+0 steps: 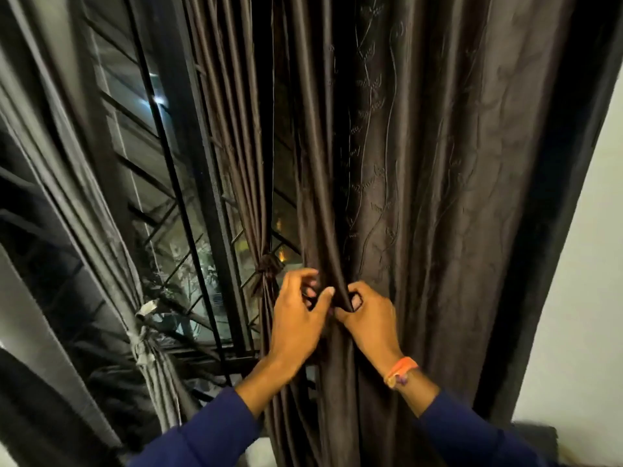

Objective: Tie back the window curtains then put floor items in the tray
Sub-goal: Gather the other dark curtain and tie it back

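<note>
A dark brown curtain (421, 163) with a stitched vine pattern hangs in loose folds in front of me. My left hand (296, 318) and my right hand (371, 318) meet at its middle folds. My right hand is pinched on a fold of the fabric. My left hand's fingers are curled around the fabric just beside it. Left of them a narrower brown curtain panel (232, 129) is gathered by a knotted tie (268, 264). Further left a grey curtain (67, 203) is bound with a pale tie (143, 342). No tray or floor items are in view.
Behind the curtains is a dark-framed window (202, 203) with a diagonal metal grille, and it is night outside. A white wall (580, 298) runs down the right edge. A dark cushion or seat corner (536, 436) shows at the bottom right.
</note>
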